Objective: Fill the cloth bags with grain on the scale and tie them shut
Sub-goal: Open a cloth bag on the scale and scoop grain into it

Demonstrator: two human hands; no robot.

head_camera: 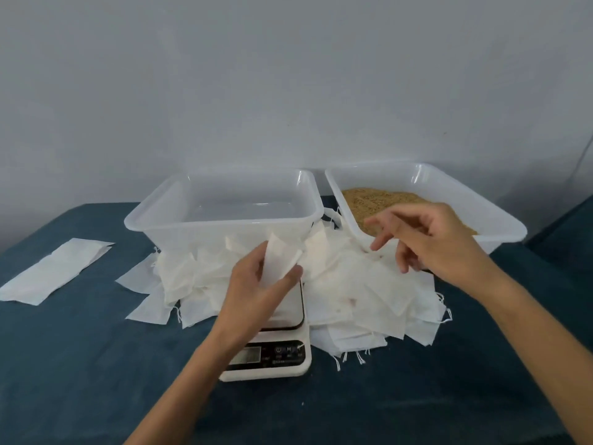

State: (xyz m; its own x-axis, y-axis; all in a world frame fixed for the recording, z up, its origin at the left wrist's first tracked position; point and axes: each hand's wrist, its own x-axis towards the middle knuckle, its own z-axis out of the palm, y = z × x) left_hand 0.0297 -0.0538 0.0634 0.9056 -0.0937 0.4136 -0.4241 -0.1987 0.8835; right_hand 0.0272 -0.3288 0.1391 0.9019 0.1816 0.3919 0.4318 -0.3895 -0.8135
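- A single white cloth bag (279, 259) is held up by the left hand (256, 287), pinched between thumb and fingers above the platform of the scale (282, 335).
- The bag looks flat, and its mouth cannot be made out.
- The right hand (430, 239) hovers to the right of that bag, fingers loosely spread and gripping nothing, over the near edge of the grain tray (500, 216).
- The scale sits at the middle of the table, its display and buttons facing the person; the left forearm crosses over part of the display.
- A heap of loose white bags (362, 297) lies around the scale on both sides, some with drawstrings trailing off the near edge of the pile.
- Brown grain (375, 200) fills part of the clear tray at the right rear.
- A second clear plastic tray (167, 216) stands just left of it, resting partly on the heaped bags.
- A folded white cloth strip (54, 271) lies apart at the far left on the dark blue tablecloth (96, 364).
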